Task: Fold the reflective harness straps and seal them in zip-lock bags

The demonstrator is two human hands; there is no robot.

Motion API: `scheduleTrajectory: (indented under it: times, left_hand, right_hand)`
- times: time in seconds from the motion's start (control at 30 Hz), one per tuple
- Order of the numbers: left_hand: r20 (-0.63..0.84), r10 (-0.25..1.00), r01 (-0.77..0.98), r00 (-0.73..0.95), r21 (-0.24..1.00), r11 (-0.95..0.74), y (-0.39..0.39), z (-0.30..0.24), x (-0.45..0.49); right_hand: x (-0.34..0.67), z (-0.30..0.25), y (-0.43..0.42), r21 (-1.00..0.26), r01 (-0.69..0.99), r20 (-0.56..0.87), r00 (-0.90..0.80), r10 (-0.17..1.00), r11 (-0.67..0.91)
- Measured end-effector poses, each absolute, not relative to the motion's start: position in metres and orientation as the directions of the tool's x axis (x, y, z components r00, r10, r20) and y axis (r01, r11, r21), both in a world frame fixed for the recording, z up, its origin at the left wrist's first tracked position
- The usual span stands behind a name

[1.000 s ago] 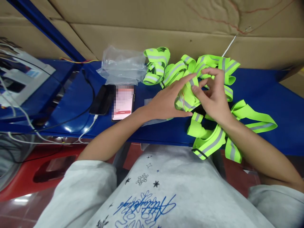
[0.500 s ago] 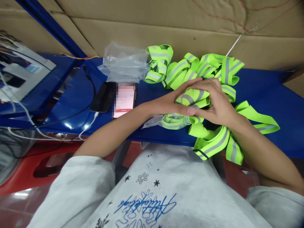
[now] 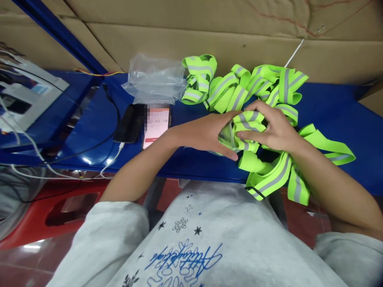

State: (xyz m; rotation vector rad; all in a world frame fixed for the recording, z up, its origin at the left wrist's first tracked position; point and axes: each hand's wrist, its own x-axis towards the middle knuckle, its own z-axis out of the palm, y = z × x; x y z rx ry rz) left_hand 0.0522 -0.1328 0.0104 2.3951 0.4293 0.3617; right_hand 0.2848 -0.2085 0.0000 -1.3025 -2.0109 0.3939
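Observation:
My right hand [image 3: 273,125] grips a folded bundle of neon yellow-green reflective straps [image 3: 249,120] with grey stripes, thumb in front and fingers behind. Facing it, my left hand [image 3: 214,129] curves around a clear plastic bag [image 3: 228,136], its thumb pointing right along the near side. The bundle's left end lies at the bag, partly covered by my left hand; how far inside it is, I cannot tell. Below my right hand, a loose strap [image 3: 269,179] with a black buckle [image 3: 255,193] hangs over the table's front edge.
More reflective straps [image 3: 227,93] lie heaped at the back of the blue table [image 3: 191,165]. Left of them is a stack of clear plastic bags [image 3: 157,77]. A lit phone [image 3: 157,123] and a dark phone [image 3: 128,123] on a white cable lie to the left. Cardboard [image 3: 191,36] stands behind.
My hands have moved apart slightly, with the left thumb now lower. The bag and strap coil that showed below my hands are now mostly hidden by my left hand.

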Motion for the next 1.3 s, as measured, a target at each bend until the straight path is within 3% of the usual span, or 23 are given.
scheduleTrajectory:
  times: [0.2,0.4,0.7,0.9,1.1,1.3]
  left_hand:
    - [0.282,0.529,0.168,0.8,0.742,-0.65,-0.123,0.001,0.059]
    - [0.262,0.423,0.118,0.868,0.717,-0.687,-0.115,0.005,0.053]
    - [0.339,0.438,0.153,0.832,0.62,-0.77,-0.11,-0.003,0.058]
    - [0.34,0.444,0.16,0.829,0.617,-0.771,-0.111,-0.003,0.057]
    - [0.31,0.423,0.175,0.851,0.592,-0.786,-0.109,0.005,0.055]
    - [0.328,0.431,0.222,0.841,0.517,-0.827,-0.122,0.003,0.058]
  right_hand:
    - [0.282,0.0,-0.21,-0.48,0.728,0.442,-0.282,0.852,0.49]
    - [0.278,-0.001,-0.211,-0.457,0.77,0.456,-0.227,0.861,0.445]
    - [0.277,-0.001,-0.216,-0.4,0.785,0.494,-0.249,0.833,0.472]
    - [0.282,0.003,-0.221,-0.327,0.811,0.4,-0.347,0.848,0.486]
    - [0.288,0.009,-0.223,-0.412,0.67,0.365,-0.5,0.786,0.617]
    - [0.282,0.002,-0.218,-0.445,0.658,0.443,-0.427,0.788,0.607]
